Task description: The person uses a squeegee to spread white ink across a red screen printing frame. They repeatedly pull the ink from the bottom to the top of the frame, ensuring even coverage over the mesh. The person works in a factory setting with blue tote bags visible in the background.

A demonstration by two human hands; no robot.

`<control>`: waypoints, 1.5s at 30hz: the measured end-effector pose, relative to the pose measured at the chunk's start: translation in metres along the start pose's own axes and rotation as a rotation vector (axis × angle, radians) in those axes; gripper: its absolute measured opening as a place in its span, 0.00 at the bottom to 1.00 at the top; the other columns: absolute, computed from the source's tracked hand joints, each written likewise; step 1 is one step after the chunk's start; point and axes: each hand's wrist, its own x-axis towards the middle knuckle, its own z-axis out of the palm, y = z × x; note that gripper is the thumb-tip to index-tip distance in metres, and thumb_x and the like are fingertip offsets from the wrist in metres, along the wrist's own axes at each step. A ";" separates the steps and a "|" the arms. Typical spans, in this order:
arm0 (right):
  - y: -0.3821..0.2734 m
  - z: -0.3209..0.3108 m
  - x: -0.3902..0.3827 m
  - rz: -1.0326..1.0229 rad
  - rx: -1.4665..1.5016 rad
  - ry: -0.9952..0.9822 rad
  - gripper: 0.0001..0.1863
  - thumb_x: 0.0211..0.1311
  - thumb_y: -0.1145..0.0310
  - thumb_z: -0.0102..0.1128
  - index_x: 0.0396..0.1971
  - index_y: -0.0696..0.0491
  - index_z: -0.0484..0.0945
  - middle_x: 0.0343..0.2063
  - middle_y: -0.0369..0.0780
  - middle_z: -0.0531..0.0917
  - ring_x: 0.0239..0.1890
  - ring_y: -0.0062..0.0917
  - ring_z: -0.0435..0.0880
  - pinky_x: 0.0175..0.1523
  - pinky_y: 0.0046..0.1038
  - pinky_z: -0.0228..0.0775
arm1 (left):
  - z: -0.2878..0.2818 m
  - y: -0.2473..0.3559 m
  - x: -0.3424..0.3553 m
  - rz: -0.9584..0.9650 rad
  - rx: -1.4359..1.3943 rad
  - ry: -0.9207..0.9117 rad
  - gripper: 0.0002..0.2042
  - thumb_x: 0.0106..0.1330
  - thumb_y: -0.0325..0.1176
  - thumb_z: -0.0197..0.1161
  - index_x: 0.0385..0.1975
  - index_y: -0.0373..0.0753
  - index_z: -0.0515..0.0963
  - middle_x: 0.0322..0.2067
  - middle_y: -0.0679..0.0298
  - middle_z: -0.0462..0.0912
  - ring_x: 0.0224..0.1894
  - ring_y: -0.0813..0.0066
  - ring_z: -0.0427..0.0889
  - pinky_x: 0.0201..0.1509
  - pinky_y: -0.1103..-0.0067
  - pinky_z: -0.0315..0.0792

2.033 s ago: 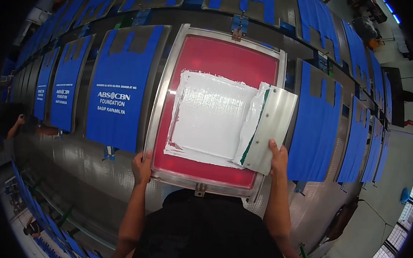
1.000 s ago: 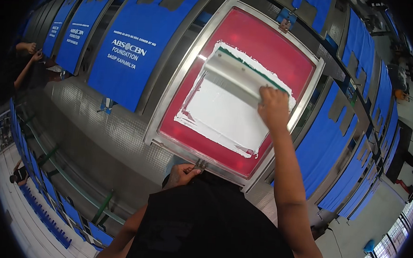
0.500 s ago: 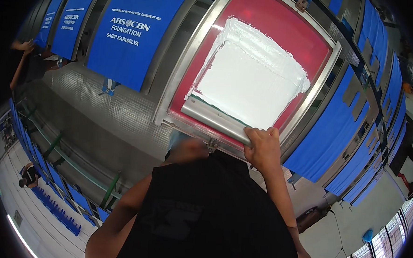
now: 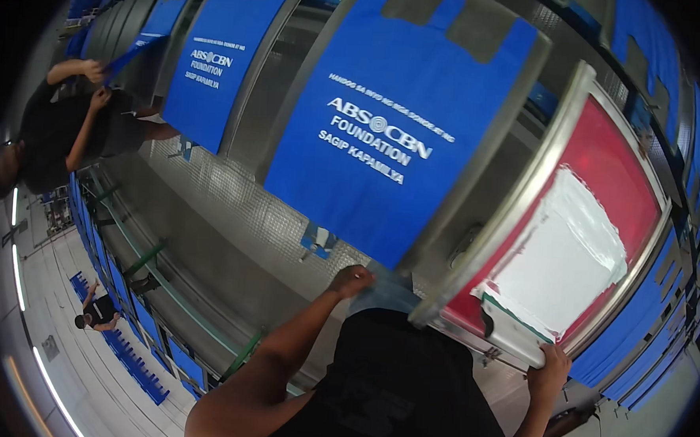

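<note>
My right hand [image 4: 548, 370] is closed around the end of a metal-handled squeegee [image 4: 510, 328]. The squeegee rests at the near end of a screen-printing frame [image 4: 518, 188], which has red mesh [image 4: 607, 141] and a thick patch of white ink [image 4: 558, 257]. The frame looks tilted, with its left edge raised. To its left, a blue fabric bag [image 4: 382, 204] with white printing lies flat on a board. My left hand [image 4: 353, 280] has its fingers pinched at the edge of a translucent pale-blue sheet [image 4: 387, 290], close to the bag's near edge.
More printed blue bags [image 4: 216, 45] lie on boards along the table to the left. There a co-worker [image 4: 70, 117] lifts a blue piece with both hands. Further blue bags [image 4: 621, 328] lie right of the frame. A rail with green supports [image 4: 146, 257] runs behind me on the left.
The printing frame has come up off its board and shifted right, with my right hand still on the squeegee. A freshly visible printed bag now lies to its left. The view has turned left.
</note>
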 end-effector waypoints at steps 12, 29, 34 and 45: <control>-0.014 -0.001 0.009 0.027 -0.163 -0.026 0.14 0.44 0.74 0.65 0.36 0.50 0.81 0.36 0.39 0.85 0.45 0.36 0.82 0.56 0.38 0.62 | -0.029 -0.094 0.084 0.059 -0.240 -0.030 0.21 0.67 0.48 0.63 0.52 0.41 0.77 0.50 0.51 0.81 0.53 0.60 0.81 0.57 0.69 0.75; -0.018 -0.005 0.020 0.063 -0.096 -0.034 0.12 0.44 0.74 0.66 0.32 0.51 0.81 0.33 0.40 0.84 0.43 0.38 0.83 0.51 0.38 0.65 | -0.031 -0.054 0.037 0.243 0.183 -0.134 0.19 0.69 0.46 0.61 0.54 0.41 0.76 0.48 0.52 0.82 0.52 0.59 0.82 0.56 0.67 0.75; -0.007 0.005 0.012 0.079 -0.075 -0.012 0.14 0.40 0.76 0.66 0.32 0.51 0.81 0.33 0.39 0.84 0.43 0.39 0.82 0.52 0.38 0.66 | -0.069 0.058 -0.025 0.326 0.360 -0.563 0.20 0.71 0.45 0.59 0.58 0.42 0.74 0.51 0.50 0.81 0.55 0.58 0.81 0.59 0.66 0.74; 0.005 0.006 0.001 -0.082 -0.006 0.105 0.14 0.40 0.77 0.66 0.32 0.53 0.79 0.32 0.46 0.83 0.39 0.45 0.81 0.45 0.42 0.70 | -0.029 0.298 -0.156 0.792 0.474 0.205 0.26 0.60 0.52 0.70 0.54 0.42 0.78 0.44 0.58 0.81 0.48 0.61 0.81 0.58 0.65 0.71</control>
